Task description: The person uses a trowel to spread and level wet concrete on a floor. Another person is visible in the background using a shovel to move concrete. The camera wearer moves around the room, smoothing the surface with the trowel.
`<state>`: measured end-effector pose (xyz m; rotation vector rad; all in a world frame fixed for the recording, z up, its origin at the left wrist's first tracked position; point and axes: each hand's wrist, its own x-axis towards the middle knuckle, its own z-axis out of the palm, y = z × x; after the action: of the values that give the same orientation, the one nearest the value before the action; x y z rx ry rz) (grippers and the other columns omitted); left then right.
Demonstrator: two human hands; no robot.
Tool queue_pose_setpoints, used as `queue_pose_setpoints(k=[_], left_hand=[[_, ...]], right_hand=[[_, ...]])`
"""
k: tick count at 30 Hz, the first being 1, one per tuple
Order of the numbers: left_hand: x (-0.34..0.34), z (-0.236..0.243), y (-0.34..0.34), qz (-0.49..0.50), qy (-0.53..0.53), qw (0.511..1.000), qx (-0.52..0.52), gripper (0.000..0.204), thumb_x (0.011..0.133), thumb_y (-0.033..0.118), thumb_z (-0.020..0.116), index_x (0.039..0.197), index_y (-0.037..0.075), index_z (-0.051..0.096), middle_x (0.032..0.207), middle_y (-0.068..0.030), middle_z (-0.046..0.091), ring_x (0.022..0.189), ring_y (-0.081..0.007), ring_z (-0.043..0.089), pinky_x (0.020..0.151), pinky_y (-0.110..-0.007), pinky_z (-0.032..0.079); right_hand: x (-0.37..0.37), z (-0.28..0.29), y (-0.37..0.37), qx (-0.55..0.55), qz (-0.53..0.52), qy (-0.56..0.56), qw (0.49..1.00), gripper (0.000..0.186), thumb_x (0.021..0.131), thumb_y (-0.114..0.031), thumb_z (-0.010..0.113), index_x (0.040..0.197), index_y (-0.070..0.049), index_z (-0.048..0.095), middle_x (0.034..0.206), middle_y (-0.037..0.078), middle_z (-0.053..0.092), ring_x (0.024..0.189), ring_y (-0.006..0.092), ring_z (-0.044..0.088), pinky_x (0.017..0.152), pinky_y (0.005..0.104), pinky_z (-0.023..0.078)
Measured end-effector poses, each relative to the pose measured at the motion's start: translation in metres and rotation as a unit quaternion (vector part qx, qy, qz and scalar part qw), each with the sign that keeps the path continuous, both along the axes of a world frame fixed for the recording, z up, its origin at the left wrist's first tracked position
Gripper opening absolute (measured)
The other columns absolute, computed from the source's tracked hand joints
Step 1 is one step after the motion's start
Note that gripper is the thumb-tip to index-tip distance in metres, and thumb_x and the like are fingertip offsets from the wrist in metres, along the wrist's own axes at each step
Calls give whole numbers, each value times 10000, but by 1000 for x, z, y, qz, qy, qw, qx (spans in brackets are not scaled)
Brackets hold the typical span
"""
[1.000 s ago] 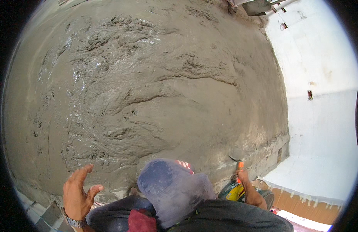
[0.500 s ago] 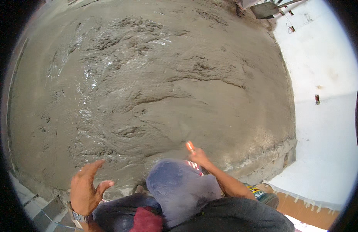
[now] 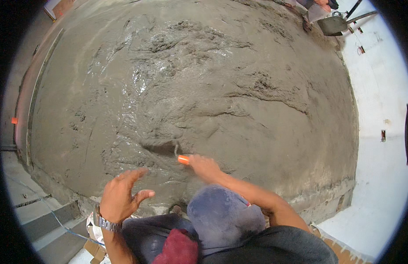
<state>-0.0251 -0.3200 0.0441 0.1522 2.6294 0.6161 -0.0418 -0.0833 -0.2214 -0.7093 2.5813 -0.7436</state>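
Observation:
Wet grey concrete spreads in front of me, smooth in places, lumpy and shiny with water in others. My right hand is wrapped round the orange handle of a trowel. Its dark blade lies at the concrete's surface, left of that hand. Above the near edge my left hand hangs with fingers apart and nothing in it, a metal watch on the wrist. Between my arms are my knees in dark trousers, with a dark red cloth at the lap.
A white wall bounds the concrete on the right. At the far right a shovel stands beside another person's leg and hand. Grey steps with a blue cord lie at lower left. A long straight strip runs along the left edge.
My right hand has swept the trowel leftward over the concrete, and its blade now shows. The view has shifted, bringing more of the steps and the other person into sight. My left hand stays open.

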Motion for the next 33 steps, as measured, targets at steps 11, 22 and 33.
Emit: queue_pose_setpoints(k=[11, 22, 33], left_hand=[[8, -1, 5, 51, -30, 998, 22, 556, 667, 240, 778, 1147, 43, 580, 1057, -189, 634, 985, -359, 610, 836, -394, 479], [-3, -3, 29, -1, -22, 1000, 13, 559, 664, 265, 781, 1125, 18, 584, 1009, -189, 643, 928, -360, 618, 804, -398, 484], [-2, 6, 49, -34, 34, 999, 23, 577, 690, 332, 765, 1145, 32, 574, 1023, -175, 653, 947, -337, 630, 826, -399, 482]], right_hand=[[121, 39, 270, 89, -410, 2, 908, 379, 751, -164, 604, 1088, -19, 510, 736, 220, 617, 712, 413, 618, 615, 470, 485], [238, -23, 187, 130, -525, -241, 806, 353, 791, -197, 624, 1018, 4, 444, 877, 254, 616, 854, 418, 616, 690, 469, 487], [190, 19, 294, 118, -746, -92, 648, 297, 837, -190, 586, 1033, -31, 429, 811, 169, 615, 796, 310, 641, 609, 435, 500]])
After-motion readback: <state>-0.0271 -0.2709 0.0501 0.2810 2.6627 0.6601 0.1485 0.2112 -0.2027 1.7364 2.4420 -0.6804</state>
